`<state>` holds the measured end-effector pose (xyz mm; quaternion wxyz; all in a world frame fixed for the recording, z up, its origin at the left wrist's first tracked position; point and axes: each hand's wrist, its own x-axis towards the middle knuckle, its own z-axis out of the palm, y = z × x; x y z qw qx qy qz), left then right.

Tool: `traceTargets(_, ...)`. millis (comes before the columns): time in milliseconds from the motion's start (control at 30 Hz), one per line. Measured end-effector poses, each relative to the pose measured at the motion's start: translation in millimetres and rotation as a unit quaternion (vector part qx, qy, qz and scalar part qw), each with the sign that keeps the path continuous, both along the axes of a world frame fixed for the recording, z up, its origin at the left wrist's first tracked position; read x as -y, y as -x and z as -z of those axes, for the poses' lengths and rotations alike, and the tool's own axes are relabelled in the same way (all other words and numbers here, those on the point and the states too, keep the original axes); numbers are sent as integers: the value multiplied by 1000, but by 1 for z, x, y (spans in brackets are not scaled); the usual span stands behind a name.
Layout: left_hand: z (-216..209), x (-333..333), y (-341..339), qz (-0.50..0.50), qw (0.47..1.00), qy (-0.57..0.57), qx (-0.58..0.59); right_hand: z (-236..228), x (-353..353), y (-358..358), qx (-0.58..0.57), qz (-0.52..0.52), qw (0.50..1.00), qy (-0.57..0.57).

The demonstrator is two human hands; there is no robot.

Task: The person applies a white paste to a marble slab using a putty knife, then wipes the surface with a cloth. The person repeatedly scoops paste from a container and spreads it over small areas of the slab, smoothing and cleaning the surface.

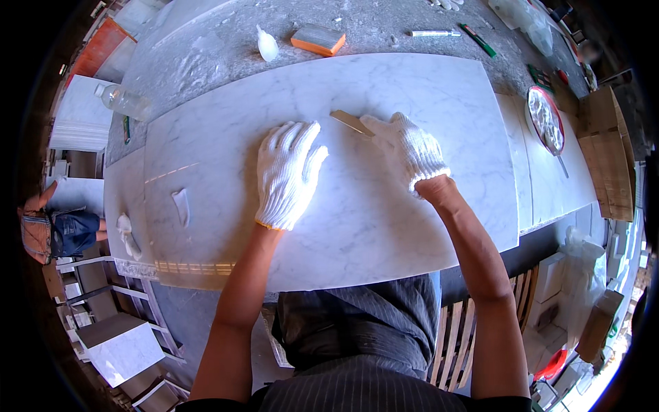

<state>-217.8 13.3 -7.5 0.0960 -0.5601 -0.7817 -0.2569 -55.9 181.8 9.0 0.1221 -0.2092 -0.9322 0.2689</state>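
Note:
A large polished white marble slab [384, 226] with grey veins lies flat before me. My left hand [290, 172], in a white knitted glove, rests on its middle with the fingers stretched out and holds nothing. Also gloved, my right hand [405, 147] grips a flat metal scraper blade [353, 123]. The blade points left and lies low over the slab; whether its edge touches the stone I cannot tell. The glove hides the scraper's other end. Left of my left hand, a small white scrap [181, 207] lies on the slab.
Beyond the slab are a white squeeze bottle [267, 44], an orange-sided block [318, 40], a marker [436, 33] and a green cutter [478, 40]. A clear bottle [123, 101] stands left. To the right sits a red-rimmed bowl [546, 120] of white paste. Another person [65, 226] is at far left.

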Motion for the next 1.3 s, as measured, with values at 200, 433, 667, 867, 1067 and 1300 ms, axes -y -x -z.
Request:
traceTargets(200, -3, -3, 1, 14, 1000, -3, 1, 22, -10, -9, -3, -47, 999, 14)
traceTargets(433, 1, 0, 2, 4, 998, -32, 49, 8, -26, 10, 51, 3, 997, 63)
traceTargets(667, -1, 1, 2, -4, 998, -26, 48, -1, -23, 13, 113, -33, 992, 43)
traceTargets(867, 2, 0, 2, -3, 999, -29, 45, 6, -24, 12, 102, -17, 994, 23)
traceTargets(1067, 2, -2, 3, -1, 998, -37, 55, -4, -27, 13, 125, -28, 991, 29)
traceTargets(1300, 2, 1, 3, -7, 998, -27, 51, -17, -25, 13, 153, -58, 986, 42)
